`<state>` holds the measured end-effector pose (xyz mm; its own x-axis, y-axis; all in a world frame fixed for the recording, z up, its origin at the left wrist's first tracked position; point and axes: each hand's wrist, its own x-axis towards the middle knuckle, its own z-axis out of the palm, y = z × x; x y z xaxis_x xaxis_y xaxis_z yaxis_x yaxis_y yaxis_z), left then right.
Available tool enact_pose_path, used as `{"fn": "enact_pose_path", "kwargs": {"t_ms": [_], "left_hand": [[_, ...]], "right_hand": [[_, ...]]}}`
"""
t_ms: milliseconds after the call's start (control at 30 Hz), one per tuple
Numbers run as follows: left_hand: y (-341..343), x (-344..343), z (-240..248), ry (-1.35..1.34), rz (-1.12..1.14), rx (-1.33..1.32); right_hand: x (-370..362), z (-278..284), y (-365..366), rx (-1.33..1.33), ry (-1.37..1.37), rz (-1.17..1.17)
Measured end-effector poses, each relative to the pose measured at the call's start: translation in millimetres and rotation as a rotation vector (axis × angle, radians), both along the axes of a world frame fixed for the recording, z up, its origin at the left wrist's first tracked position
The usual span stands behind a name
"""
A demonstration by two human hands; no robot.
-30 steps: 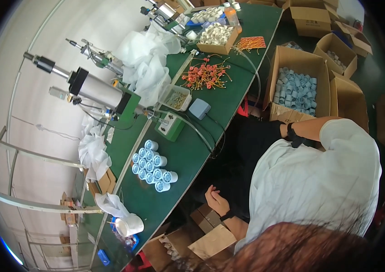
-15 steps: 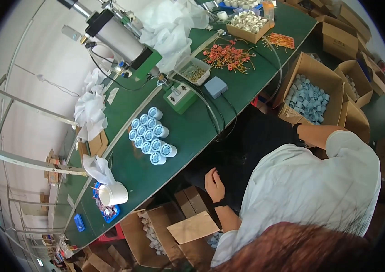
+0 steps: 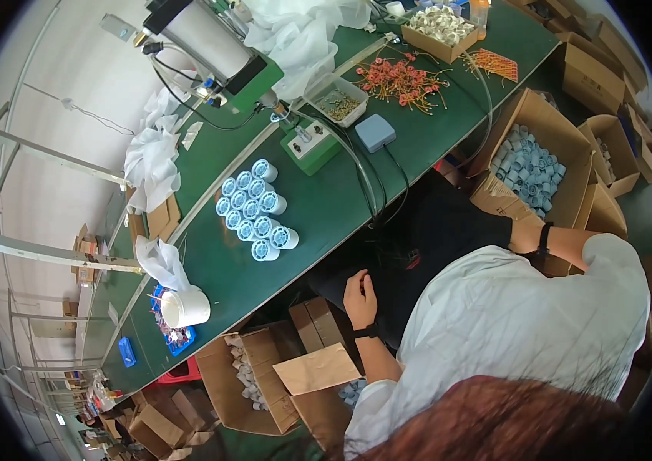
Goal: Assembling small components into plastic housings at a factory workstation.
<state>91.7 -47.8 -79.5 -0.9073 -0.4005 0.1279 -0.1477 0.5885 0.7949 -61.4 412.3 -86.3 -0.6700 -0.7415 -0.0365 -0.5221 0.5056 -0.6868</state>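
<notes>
My left hand [image 3: 360,300] hangs over my dark-clad lap, below the front edge of the green table [image 3: 318,223]. Its fingers are loosely bent, the thumb stands a little apart, and nothing shows in it. My right hand [image 3: 524,233] is at my right side, against the dark cloth; its fingers are hidden. Beside it stands a cardboard box [image 3: 487,196] full of light-blue plastic cups [image 3: 532,170]. Several similar blue-white cylinders [image 3: 253,207] stand in a cluster on the table. Behind them, a press [image 3: 218,61] reaches over a green block with a white top [image 3: 312,146].
Along the table lie a clear tray of small metal parts [image 3: 339,102], a blue-grey box with a cable [image 3: 376,133], orange-red wired parts [image 3: 399,81] and a white bucket [image 3: 191,307]. Open cartons [image 3: 218,384] with grey parts stand under the front edge.
My right hand has drawn back, so its back now shows beside the dark cloth. My left hand stays over my lap, little changed. The view has shifted slightly; the cylinders stand as before.
</notes>
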Motion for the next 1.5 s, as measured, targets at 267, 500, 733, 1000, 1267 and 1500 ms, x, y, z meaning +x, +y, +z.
{"fn": "enact_pose_path", "kwargs": {"t_ms": [267, 500, 733, 1000, 1267, 1500], "left_hand": [[7.6, -19.1, 11.8, -0.051, -0.119, -0.048], [11.7, -29.3, 27.4, -0.149, -0.142, -0.091], [1.6, -43.9, 33.9, -0.125, -0.190, -0.174], [-29.4, -63.8, 66.3, 0.333, 0.356, -0.494], [-82.1, -76.4, 86.7, 0.252, 0.684, -0.704], [-105.7, -74.2, 88.3, 0.271, 0.640, -0.462]], "right_hand": [[11.7, 11.9, 20.2, 0.014, 0.051, 0.105], [-22.9, 42.3, 9.4, 0.041, 0.127, 0.272], [-53.6, 46.4, 36.0, 0.036, 0.204, 0.343], [-246.8, 138.8, -129.3, -0.193, 0.518, -0.036], [-325.8, 98.5, -188.4, 0.136, 0.663, 0.081], [-304.1, 149.5, -199.4, 0.049, 0.601, 0.080]]}}
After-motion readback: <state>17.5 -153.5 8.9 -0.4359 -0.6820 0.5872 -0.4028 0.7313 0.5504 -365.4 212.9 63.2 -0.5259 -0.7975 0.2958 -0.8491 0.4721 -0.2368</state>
